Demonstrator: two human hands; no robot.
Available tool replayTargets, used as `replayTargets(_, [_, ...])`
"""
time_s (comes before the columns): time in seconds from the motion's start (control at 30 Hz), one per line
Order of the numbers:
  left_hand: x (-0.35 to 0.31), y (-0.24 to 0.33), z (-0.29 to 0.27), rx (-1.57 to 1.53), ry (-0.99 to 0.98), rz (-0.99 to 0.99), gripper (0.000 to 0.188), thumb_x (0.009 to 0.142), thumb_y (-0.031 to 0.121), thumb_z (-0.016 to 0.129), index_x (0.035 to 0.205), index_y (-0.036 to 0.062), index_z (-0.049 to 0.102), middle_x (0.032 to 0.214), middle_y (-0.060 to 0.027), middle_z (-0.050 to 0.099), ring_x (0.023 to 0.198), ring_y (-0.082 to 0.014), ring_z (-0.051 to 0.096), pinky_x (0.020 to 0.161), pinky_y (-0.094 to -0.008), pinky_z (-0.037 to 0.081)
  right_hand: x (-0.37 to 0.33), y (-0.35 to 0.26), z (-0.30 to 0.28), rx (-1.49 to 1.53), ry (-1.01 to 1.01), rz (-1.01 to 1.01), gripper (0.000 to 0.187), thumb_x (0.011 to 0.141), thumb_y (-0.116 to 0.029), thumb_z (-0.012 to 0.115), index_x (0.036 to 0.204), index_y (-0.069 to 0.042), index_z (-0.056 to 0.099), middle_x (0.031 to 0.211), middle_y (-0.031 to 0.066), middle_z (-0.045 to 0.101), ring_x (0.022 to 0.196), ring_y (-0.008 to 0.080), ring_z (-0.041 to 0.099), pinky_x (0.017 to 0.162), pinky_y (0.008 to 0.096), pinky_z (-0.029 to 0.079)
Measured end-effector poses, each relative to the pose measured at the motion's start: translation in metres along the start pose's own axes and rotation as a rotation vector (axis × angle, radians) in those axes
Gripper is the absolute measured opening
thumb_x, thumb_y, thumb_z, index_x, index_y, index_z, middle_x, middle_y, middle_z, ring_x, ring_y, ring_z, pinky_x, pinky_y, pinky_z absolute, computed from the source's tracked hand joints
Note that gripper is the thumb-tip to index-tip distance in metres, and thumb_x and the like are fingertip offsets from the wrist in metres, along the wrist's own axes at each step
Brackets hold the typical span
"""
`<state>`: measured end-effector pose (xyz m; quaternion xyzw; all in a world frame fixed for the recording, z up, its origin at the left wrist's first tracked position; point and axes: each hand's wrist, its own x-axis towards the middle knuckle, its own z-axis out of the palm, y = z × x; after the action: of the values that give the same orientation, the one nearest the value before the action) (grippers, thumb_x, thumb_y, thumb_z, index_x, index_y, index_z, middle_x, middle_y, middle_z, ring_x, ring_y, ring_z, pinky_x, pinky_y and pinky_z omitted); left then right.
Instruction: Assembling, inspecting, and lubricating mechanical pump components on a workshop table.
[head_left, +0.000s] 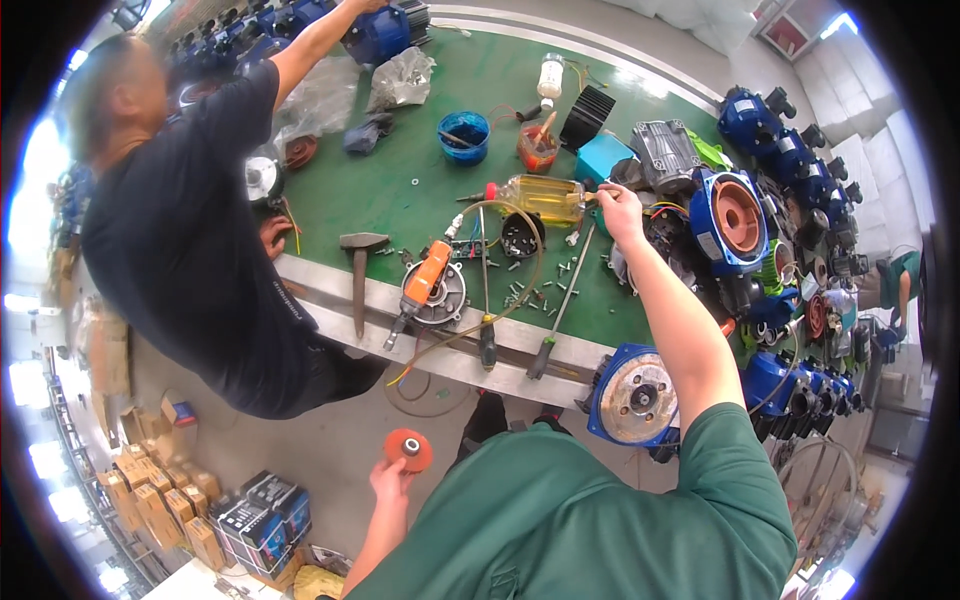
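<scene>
Below the bench edge, my left hand [392, 478] grips a round red disc [408, 450] with a metal hub in its centre. My right hand [622, 215] reaches over the bench, fingers closed around something small and tan I cannot make out. Beside those fingers lies a clear bottle [545, 198] of yellow liquid, its red cap to the left. Nearer me are an orange power tool [428, 275] on a round metal motor cover [445, 296], and two long screwdrivers [487, 340]. A black cup [522, 236] stands among scattered screws [530, 295].
A hammer [360, 280] overhangs the front edge at left, near a co-worker [190, 230] reaching across the bench. Farther back stand a blue tub [463, 138] and a red pot [537, 150]. Blue motor housings [735, 218] and parts crowd the right; another blue-rimmed motor [637, 398] sits at the front edge.
</scene>
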<state>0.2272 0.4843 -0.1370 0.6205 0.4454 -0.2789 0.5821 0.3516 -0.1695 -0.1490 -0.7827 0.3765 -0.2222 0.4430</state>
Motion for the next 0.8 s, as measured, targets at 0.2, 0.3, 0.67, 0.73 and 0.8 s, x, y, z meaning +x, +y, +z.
replayTargets(0.2, [-0.004,0.006,0.004,0.021,0.046,0.015,0.041,0.089,-0.002,0.059,0.125,-0.0122,0.044,0.120,-0.0243,0.056,0.107,-0.0384,0.063,0.089,-0.0517,0.058,-0.005,0.002,-0.006,0.499,0.007,0.328,0.021,0.088,-0.018,0.065,0.100,-0.001,0.069,0.075,0.0056,0.068,0.061,0.0116,0.060,0.054,0.0276,0.047])
replayTargets(0.3, [-0.006,0.006,0.006,0.018,0.074,0.011,0.041,0.089,-0.002,0.059,0.126,-0.0123,0.044,0.120,-0.0241,0.056,0.108,-0.0380,0.063,0.091,-0.0509,0.057,-0.005,0.014,-0.003,0.797,0.033,0.572,0.014,0.092,-0.019,0.060,0.093,-0.005,0.064,0.079,0.0068,0.069,0.062,0.0149,0.061,0.054,0.0286,0.048])
replayTargets(0.67, [-0.030,-0.010,0.024,-0.021,-0.016,0.081,0.035,0.091,-0.002,0.055,0.124,-0.0107,0.047,0.120,-0.0231,0.056,0.108,-0.0351,0.063,0.092,-0.0506,0.055,-0.030,0.050,-0.007,1.763,-0.186,0.816,0.026,0.096,-0.024,0.051,0.096,-0.001,0.063,0.083,0.0091,0.065,0.074,0.0189,0.060,0.062,0.0298,0.050])
replayTargets(0.73, [-0.030,-0.012,0.035,-0.017,-0.058,0.104,0.034,0.091,-0.001,0.056,0.123,-0.0098,0.048,0.120,-0.0224,0.057,0.107,-0.0340,0.063,0.089,-0.0485,0.056,-0.036,0.033,-0.028,1.754,-0.237,0.729,0.022,0.090,-0.023,0.056,0.091,-0.002,0.064,0.079,0.0070,0.061,0.071,0.0187,0.057,0.061,0.0295,0.050])
replayTargets(0.8, [-0.037,-0.016,0.043,-0.026,-0.137,0.143,0.033,0.091,0.002,0.057,0.122,-0.0079,0.049,0.120,-0.0210,0.058,0.105,-0.0321,0.064,0.085,-0.0456,0.055,-0.050,0.004,-0.061,1.733,-0.257,0.635,0.018,0.087,-0.020,0.060,0.091,-0.004,0.065,0.080,0.0073,0.059,0.072,0.0179,0.054,0.062,0.0279,0.049])
